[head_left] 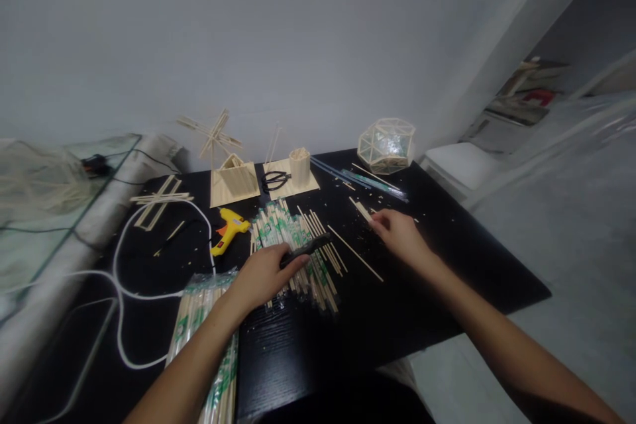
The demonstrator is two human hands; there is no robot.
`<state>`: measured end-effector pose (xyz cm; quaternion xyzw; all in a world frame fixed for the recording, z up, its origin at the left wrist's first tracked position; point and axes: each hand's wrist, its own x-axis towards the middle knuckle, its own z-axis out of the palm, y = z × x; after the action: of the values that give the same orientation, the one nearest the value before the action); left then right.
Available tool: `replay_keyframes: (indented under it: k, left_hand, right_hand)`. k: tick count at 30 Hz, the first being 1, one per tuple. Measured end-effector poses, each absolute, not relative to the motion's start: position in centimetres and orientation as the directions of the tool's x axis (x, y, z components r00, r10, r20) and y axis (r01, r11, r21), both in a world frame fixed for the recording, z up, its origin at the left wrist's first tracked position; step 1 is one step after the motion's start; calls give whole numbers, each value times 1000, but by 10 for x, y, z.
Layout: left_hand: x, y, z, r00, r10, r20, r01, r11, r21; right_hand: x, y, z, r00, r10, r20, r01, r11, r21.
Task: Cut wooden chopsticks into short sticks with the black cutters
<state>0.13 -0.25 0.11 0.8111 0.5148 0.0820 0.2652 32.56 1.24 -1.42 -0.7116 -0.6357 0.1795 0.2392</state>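
My left hand (263,273) is closed around a slim black tool (311,247), perhaps a utility knife. The tool lies over a pile of wrapped disposable chopsticks (278,222) with green print. At the right, my right hand (399,233) pinches some short pale chopstick pieces (363,211) just over the black table (397,318). Between the hands, a single bare chopstick (355,253) lies slantwise. Several more bare sticks (334,250) rest on the pile's right side. Under my left forearm is a large plastic pack of chopsticks (221,371).
A yellow glue gun (230,230) and a looped white cable (119,265) lie at the left. Behind stand a stick windmill model (236,180), black-handled scissors (275,179), a round stick cup (299,167) and a faceted stick frame (386,146). Crossed sticks (161,200) lie farther left.
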Motion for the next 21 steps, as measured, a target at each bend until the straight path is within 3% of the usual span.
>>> replay_keyframes:
  k: [2, 4, 6, 8, 15, 21]
  left_hand:
    - [1, -2, 1, 456, 879, -139, 790, -328, 517]
    - [1, -3, 2, 455, 879, -142, 789, -325, 521]
    - [1, -3, 2, 455, 879, -143, 789, -323, 522]
    - [1, -3, 2, 456, 879, -139, 790, -328, 517]
    - [2, -2, 2, 461, 875, -146, 793, -332, 511]
    - [1, -2, 0, 463, 877, -126, 782, -338, 523]
  right_hand:
    - [327, 14, -9, 156, 985, -69, 618, -152, -772]
    - [328, 16, -6, 143, 961, -236, 338, -272, -901]
    - [328, 17, -6, 95, 933, -348, 111, -357, -927]
    - [329, 17, -7, 75, 921, -382, 11, -383, -924]
    - [329, 19, -15, 91, 934, -345, 8, -347, -938]
    - [339, 21, -21, 139, 957, -255, 257, -284, -924]
